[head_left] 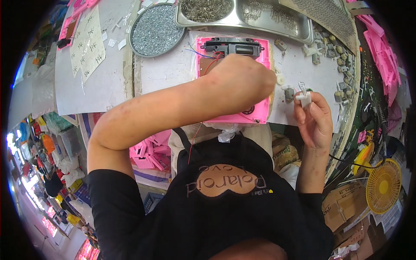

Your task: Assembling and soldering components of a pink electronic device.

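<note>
My left hand [253, 80] reaches across from the left and curls closed over a pink plastic housing [264, 113]. Its fingertips are hidden beneath it, so what they hold cannot be made out. A black mechanism [229, 45] is fitted along the far end of the housing, with red wires [211, 65] and blue wires [197, 51] beside it. To the right, my right hand [315, 117] pinches a small white plastic part [305, 100] with a clear piece at its top. Near those fingers, a small grey motor [289, 93] rests on the table.
A round tray of screws [157, 30] stands at the far left of the housing. Behind it, a steel tray [247, 24] holds small metal pieces. Several motors [342, 69] line the table's right side. A yellow fan [383, 186] stands lower right; pink parts [151, 151] lie lower left.
</note>
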`<state>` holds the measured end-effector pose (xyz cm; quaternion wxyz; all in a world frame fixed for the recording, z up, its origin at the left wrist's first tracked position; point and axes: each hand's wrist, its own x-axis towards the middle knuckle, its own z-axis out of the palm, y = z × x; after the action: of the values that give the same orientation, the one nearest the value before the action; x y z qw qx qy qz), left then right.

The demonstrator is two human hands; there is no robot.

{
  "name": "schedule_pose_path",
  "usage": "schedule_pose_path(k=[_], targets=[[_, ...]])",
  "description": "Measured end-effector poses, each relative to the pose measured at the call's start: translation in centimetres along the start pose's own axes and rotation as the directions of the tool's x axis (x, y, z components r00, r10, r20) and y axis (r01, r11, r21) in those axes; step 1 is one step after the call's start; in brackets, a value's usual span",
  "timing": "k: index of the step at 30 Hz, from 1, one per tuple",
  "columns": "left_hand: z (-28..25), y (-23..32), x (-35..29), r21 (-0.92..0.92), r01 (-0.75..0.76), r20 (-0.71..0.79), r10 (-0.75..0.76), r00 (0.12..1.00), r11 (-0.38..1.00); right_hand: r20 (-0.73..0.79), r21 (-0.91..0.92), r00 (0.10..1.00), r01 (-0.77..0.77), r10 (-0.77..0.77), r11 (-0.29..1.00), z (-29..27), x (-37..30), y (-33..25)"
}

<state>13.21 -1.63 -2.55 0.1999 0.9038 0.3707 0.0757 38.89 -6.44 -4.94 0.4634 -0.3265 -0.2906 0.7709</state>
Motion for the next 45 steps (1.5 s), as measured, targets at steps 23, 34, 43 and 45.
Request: schedule_pose_path(k=[23,34,43,45], targets=[[2.0,-0.9,-4.4,-0.777,0.049,-0.365,-0.512,0.778,0.628,0.637,-0.659,0.755,0.638,0.154,-0.399,9.3,4.4,-2.2],[3.2,-1.0,-4.5,-0.749,0.074,-0.374,-0.512,0.773,0.659,0.724,-0.688,0.688,0.717,-0.045,-0.113,5.6,6.1,-0.7],[2.8,-1.0,-4.5,-0.714,0.077,-0.371,-0.47,0.801,0.696,0.686,-0.728,0.724,0.683,-0.076,-0.063,5.6,6.2,0.2],[2.9,-1.0,-4.6,-0.727,0.081,-0.363,-0.481,0.798,0.682,0.655,-0.754,0.755,0.651,-0.02,-0.089,6.3,6.1,-0.5]])
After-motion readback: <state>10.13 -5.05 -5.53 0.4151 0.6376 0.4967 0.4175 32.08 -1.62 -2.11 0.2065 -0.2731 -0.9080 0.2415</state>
